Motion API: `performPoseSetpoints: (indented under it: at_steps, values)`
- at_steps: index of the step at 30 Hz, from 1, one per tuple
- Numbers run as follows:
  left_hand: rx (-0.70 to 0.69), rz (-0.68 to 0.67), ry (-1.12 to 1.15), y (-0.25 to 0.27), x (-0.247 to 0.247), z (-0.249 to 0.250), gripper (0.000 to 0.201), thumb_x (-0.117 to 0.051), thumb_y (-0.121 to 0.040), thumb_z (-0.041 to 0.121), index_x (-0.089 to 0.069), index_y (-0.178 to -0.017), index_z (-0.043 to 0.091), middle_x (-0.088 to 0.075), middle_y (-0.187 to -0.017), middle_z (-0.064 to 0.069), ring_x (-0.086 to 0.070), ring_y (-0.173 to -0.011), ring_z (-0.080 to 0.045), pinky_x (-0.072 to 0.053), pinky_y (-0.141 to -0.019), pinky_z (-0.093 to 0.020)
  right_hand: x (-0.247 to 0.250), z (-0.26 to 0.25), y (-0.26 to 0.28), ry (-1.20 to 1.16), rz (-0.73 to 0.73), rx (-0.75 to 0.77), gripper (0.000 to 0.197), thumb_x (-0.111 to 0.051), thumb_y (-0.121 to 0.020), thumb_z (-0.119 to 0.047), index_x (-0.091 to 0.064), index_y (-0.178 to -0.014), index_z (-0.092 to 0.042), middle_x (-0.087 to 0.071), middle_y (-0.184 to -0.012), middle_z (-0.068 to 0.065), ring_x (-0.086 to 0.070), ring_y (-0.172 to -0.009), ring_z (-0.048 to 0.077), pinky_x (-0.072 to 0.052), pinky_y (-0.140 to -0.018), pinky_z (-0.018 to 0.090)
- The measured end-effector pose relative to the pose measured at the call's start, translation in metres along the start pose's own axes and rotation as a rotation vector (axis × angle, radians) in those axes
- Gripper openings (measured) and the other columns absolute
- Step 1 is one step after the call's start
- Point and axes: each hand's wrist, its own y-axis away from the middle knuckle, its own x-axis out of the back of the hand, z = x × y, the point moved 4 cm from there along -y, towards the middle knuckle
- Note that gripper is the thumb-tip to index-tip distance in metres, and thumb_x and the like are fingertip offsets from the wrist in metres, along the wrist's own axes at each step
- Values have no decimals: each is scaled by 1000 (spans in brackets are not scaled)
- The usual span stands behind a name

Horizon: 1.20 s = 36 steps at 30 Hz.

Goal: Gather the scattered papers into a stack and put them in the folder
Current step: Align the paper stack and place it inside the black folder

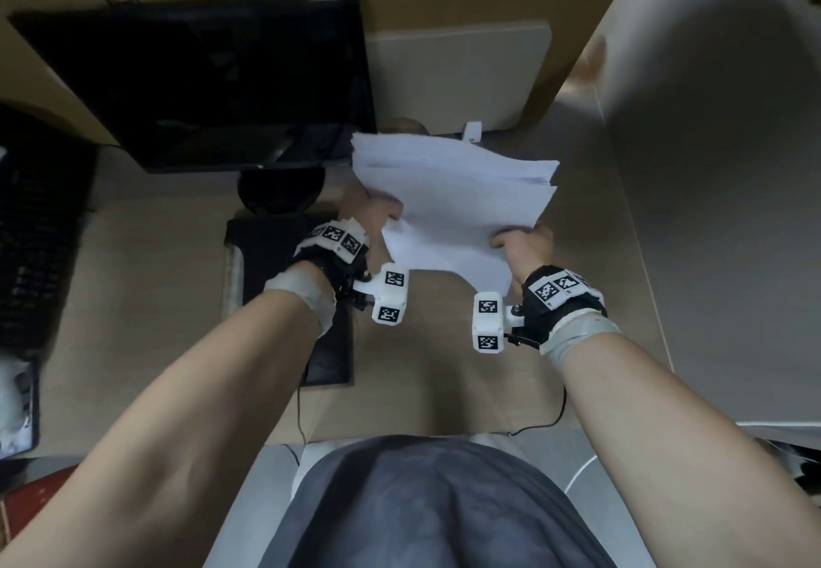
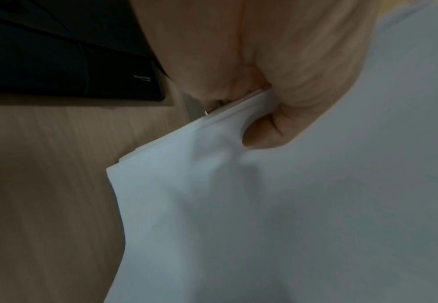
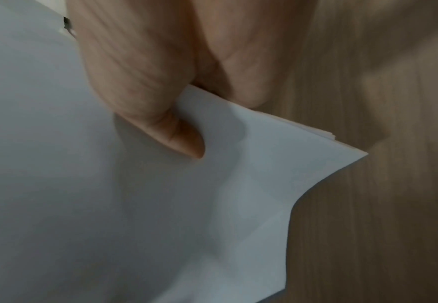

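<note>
A stack of white papers is held up above the wooden desk, its far edges fanned out unevenly. My left hand pinches the stack's left edge, thumb on top. My right hand pinches the lower right corner the same way. In the left wrist view the thumb presses the papers against the fingers beneath. In the right wrist view the thumb lies on top of the papers near their corner. A pale folder-like sheet stands at the back against the wall.
A dark monitor on a round stand fills the back left. A black keyboard lies at the far left, a black mouse pad under my left wrist. A grey partition closes off the right side.
</note>
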Motion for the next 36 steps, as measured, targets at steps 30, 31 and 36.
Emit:
performPoseSetpoints:
  at_steps: [30, 31, 36]
  values:
    - [-125, 159, 126, -19, -2, -13, 36, -54, -72, -16, -43, -59, 16, -49, -56, 4, -43, -40, 2, -39, -48, -15, -29, -14, 1, -198, 62, -2, 31, -71, -73, -5, -43, -78, -18, -59, -77, 0, -54, -65, 11, -47, -63, 25]
    - [-76, 155, 75, -22, -2, -24, 37, -54, -73, -16, -41, -59, 16, -47, -58, 2, -44, -41, 1, -39, -49, -15, -31, -12, 4, -148, 43, 5, 24, -69, -74, -3, -49, -73, -16, -59, -70, -3, -53, -59, 9, -46, -59, 23]
    - [202, 48, -111, -26, -9, -49, 42, -53, -87, -3, -27, -61, 18, -34, -64, 0, -44, -73, -16, -40, -65, -11, -33, 5, 0, -30, -33, -26, 19, -69, -73, 1, -62, -65, -15, -60, -61, -7, -56, -48, 5, -44, -50, 16]
